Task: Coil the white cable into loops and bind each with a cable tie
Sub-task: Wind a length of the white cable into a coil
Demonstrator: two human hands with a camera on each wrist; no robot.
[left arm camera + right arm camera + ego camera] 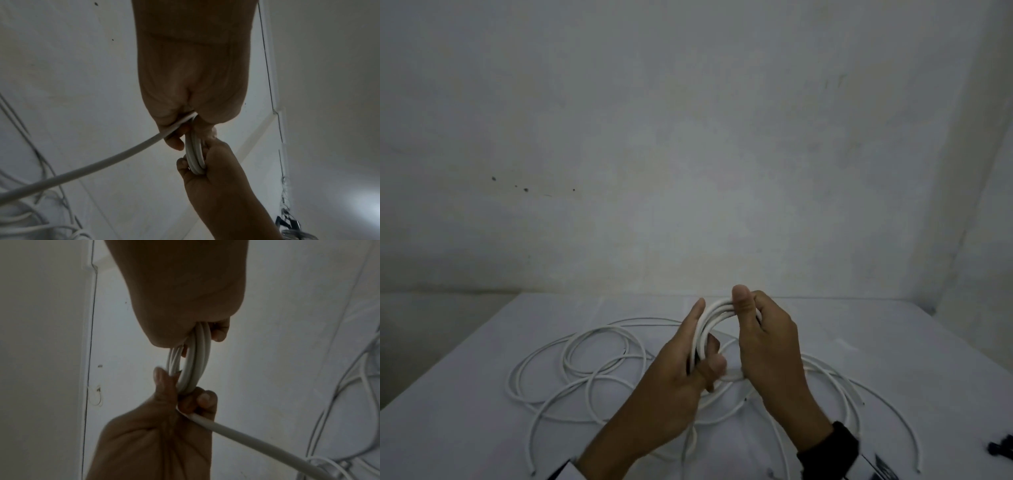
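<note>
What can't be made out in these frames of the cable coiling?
- Turn count of the coil: head view, covered by the left hand and right hand.
- Dark objects on the table: head view, cut off by the right edge, too blurred to identify.
- Loose cable: its full run is hidden under the forearms.

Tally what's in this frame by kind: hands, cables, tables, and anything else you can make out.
Hands: 2, left hand and right hand, both gripping the coil
White cable: 1, as far as the tangle lets me tell, part coiled, the rest loose
Table: 1
Dark items at the table's right edge: 1 cluster, too small to identify
Total: 5
</note>
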